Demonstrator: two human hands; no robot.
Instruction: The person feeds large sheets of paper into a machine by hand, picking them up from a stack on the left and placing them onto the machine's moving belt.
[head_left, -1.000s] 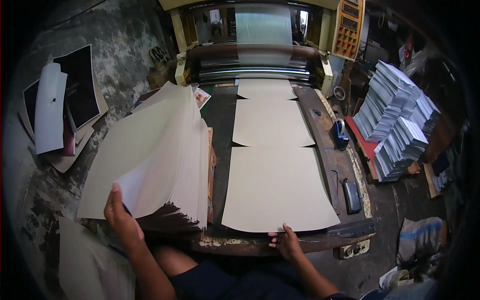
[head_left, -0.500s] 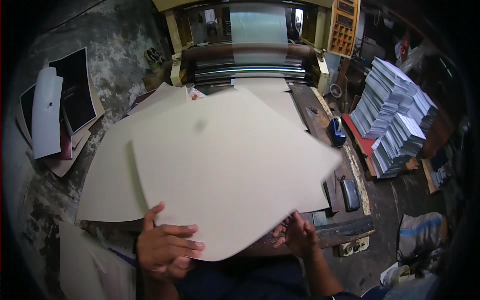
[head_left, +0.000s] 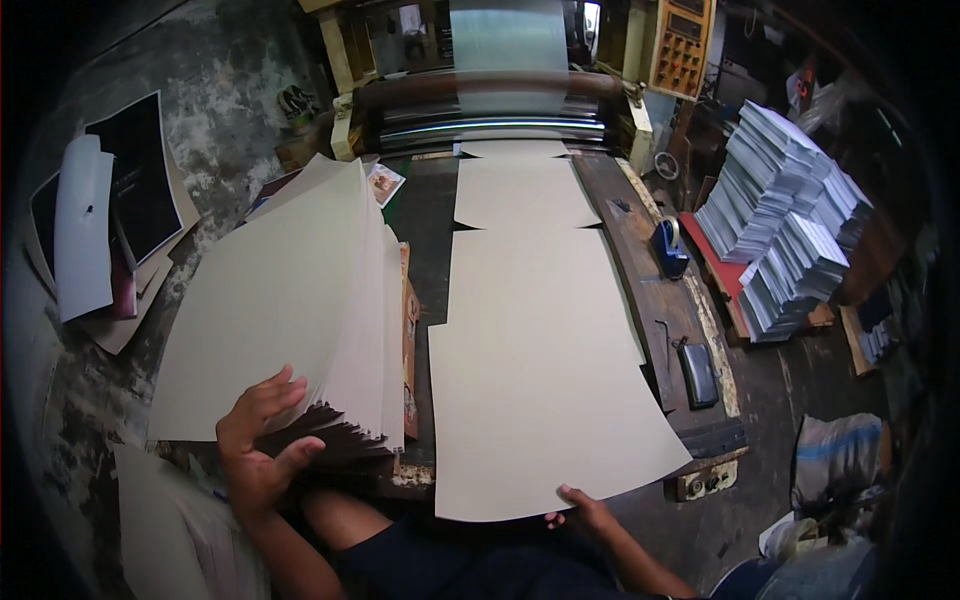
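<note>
My right hand (head_left: 582,510) pinches the near edge of a large cream paper sheet (head_left: 545,420), thumb on top and fingers curled beneath. That sheet lies along the worktable over a farther cream sheet (head_left: 530,270), in a line of sheets that runs up to the machine's rollers (head_left: 490,128). To the left, a thick stack of cream sheets (head_left: 270,290) stands with its top sheets curving. Near the stack's front edge is my left hand (head_left: 262,435), open, thumb and fingers apart, holding nothing. Whether its fingertips touch the stack I cannot tell.
A blue tape dispenser (head_left: 670,248) and a dark oblong case (head_left: 698,375) sit on the table's right side. Beyond are piled paper bundles (head_left: 765,190) on a red board. Dark printed sheets (head_left: 150,180) lean at far left; a control panel (head_left: 682,48) rises at upper right.
The cream sheet has moved from above the stack to the right and down onto the line of sheets. My left hand has let go of it; my right hand now grips its near edge.
</note>
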